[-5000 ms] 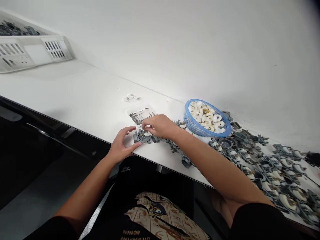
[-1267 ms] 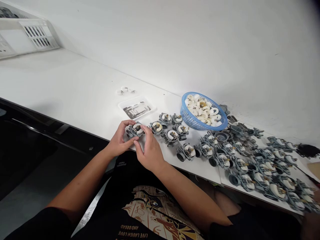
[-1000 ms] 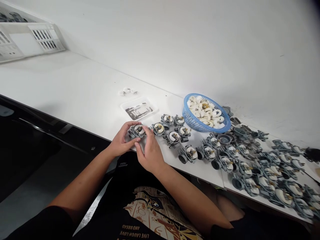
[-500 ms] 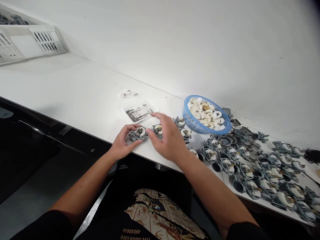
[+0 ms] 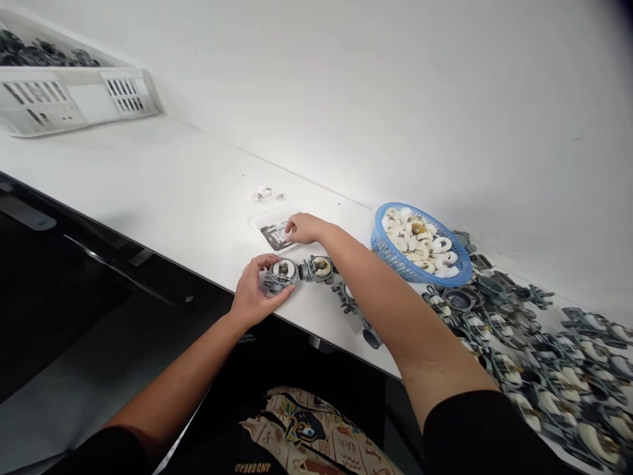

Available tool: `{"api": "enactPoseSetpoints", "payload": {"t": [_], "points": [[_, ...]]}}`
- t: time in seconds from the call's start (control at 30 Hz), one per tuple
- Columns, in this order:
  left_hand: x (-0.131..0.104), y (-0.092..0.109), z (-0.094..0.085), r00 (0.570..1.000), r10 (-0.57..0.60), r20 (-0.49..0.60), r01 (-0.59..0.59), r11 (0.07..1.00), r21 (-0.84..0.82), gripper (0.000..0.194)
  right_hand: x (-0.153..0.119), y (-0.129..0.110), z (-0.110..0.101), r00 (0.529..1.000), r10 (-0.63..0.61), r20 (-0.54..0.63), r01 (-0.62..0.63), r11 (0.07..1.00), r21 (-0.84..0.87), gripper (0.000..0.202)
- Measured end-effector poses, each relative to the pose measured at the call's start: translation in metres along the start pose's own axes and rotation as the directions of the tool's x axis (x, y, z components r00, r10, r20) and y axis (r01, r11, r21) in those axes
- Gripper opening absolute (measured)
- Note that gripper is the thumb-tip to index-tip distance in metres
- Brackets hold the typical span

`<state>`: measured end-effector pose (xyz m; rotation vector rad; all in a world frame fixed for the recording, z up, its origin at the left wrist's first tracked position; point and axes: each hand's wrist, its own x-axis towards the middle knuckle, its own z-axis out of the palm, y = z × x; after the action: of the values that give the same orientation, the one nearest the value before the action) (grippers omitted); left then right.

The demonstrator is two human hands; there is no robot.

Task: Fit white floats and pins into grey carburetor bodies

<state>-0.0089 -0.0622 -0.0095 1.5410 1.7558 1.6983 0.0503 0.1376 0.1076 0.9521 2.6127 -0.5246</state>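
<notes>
My left hand (image 5: 257,290) is wrapped round a grey metal part with a white ring-shaped insert (image 5: 283,270), which rests near the table's front edge. Over the right side of a small white tray (image 5: 256,226) of thin dark pins (image 5: 271,236), my right hand (image 5: 302,228) has its fingers bent together; whatever is between the fingertips is too small to make out. Another metal part with a cream insert (image 5: 320,266) lies just right of the held one. Several white pieces (image 5: 264,192) sit behind the tray.
A blue basket (image 5: 395,257) full of white and cream pieces stands at the right, behind my right forearm. Many grey metal parts (image 5: 558,376) cover the right side of the table. A white slotted crate (image 5: 91,102) is at the far left, by the wall.
My right hand has moved from beside the held metal part to the tray of pins, and its fingers have closed together. My left hand still grips the part. The view has shifted slightly.
</notes>
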Motion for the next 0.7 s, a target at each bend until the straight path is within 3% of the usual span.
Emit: {"api": "enactPoseSetpoints", "payload": {"t": [0.2,0.43,0.57,0.7], "points": [[0.001,0.002,-0.001,0.999,-0.027,0.026,0.027,1.000,-0.013,0.053,0.013,-0.011,0.005,0.995,0.035,0.090,-0.023,0.991,-0.131,0.009],[0.008,0.000,-0.008,0.977,-0.154,0.145,0.177,0.971,-0.162,0.055,0.012,-0.019,0.005,0.990,0.031,0.134,-0.001,0.976,-0.219,0.007],[0.009,-0.002,-0.011,0.973,-0.186,0.135,0.211,0.956,-0.205,0.055,0.000,-0.020,-0.001,0.999,0.000,0.045,0.011,0.970,-0.244,0.016],[0.007,0.000,-0.008,0.982,-0.153,0.110,0.169,0.973,-0.155,0.057,-0.025,-0.019,-0.008,0.998,-0.039,-0.055,0.027,0.977,-0.213,0.023]]}}
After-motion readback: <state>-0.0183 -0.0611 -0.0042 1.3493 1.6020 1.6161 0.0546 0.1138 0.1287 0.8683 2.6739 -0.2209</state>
